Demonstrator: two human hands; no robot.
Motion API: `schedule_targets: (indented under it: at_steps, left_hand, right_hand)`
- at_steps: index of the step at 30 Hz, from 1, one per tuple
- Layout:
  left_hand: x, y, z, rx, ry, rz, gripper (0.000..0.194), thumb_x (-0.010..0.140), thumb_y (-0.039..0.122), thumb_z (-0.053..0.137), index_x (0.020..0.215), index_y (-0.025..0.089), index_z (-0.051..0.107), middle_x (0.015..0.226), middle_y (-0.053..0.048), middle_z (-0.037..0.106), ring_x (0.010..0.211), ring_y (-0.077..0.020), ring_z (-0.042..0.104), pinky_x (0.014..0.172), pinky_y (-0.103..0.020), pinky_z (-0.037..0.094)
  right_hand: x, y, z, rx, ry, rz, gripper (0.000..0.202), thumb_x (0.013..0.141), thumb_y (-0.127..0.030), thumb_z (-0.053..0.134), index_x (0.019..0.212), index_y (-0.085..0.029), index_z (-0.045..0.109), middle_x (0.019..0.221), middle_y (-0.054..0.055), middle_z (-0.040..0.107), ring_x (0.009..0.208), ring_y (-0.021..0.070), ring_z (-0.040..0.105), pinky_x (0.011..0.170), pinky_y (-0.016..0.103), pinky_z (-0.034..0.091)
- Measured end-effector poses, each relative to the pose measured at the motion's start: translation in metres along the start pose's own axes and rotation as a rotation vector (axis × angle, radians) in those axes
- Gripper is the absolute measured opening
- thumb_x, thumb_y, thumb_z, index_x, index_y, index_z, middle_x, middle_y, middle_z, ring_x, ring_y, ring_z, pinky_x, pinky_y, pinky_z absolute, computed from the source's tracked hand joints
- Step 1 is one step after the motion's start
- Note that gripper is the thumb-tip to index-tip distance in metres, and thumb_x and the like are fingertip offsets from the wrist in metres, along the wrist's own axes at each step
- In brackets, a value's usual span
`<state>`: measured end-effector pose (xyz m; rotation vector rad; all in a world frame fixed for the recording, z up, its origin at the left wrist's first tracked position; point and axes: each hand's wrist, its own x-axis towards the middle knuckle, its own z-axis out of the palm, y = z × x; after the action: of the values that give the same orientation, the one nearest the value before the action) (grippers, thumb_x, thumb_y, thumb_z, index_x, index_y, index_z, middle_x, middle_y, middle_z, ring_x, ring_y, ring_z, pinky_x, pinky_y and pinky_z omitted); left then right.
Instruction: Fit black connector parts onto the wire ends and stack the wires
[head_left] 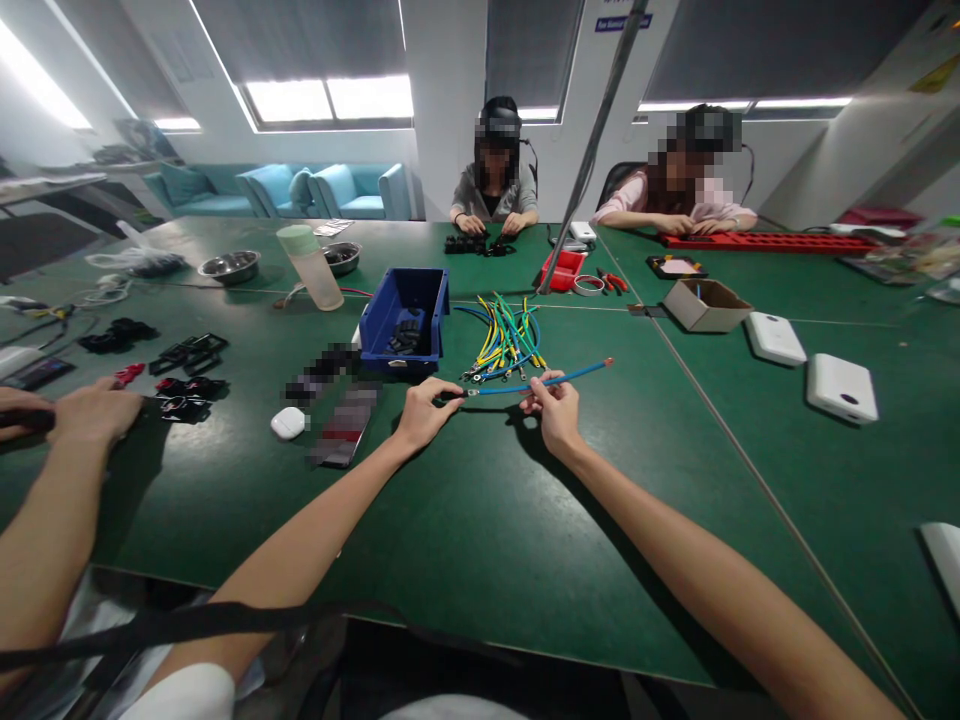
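A blue cable (589,371) runs nearly level between my two hands, above the green tabletop. My right hand (556,412) pinches it near its middle, and its bare copper-coloured end sticks out to the right. At the cable's other end is a metal terminal (472,393), close to the fingertips of my left hand (424,412). That hand is closed on a small black piece (448,396), mostly covered by the fingers; I cannot tell whether it touches the terminal. Just beyond my hands lies a pile of yellow, green and blue cables (504,335).
Left of the pile stands a blue bin (405,355) with black parts inside. Phones, a white case (288,423) and a bottle (311,268) are nearby. A neighbour's hand (94,410) works at far left. Two people sit opposite. A cardboard box (706,308) and white devices lie right.
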<state>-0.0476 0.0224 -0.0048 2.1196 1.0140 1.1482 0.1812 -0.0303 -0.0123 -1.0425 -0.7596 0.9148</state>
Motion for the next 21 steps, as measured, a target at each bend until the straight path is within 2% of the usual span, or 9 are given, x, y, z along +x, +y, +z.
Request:
schedule_targets:
  at_steps: [21]
  left_hand:
    - [-0.0008, 0.0021, 0.0001, -0.013, 0.0, 0.028, 0.012, 0.077, 0.023, 0.069, 0.088, 0.02, 0.072, 0.086, -0.004, 0.071, 0.079, -0.0176, 0.063, 0.071, -0.03, 0.05]
  right_hand:
    - [-0.0026, -0.0037, 0.0019, -0.024, -0.037, -0.04, 0.031, 0.076, -0.04, 0.07, 0.084, -0.02, 0.047, 0.059, -0.004, 0.058, 0.044, 0.0129, 0.058, 0.04, 0.02, 0.043]
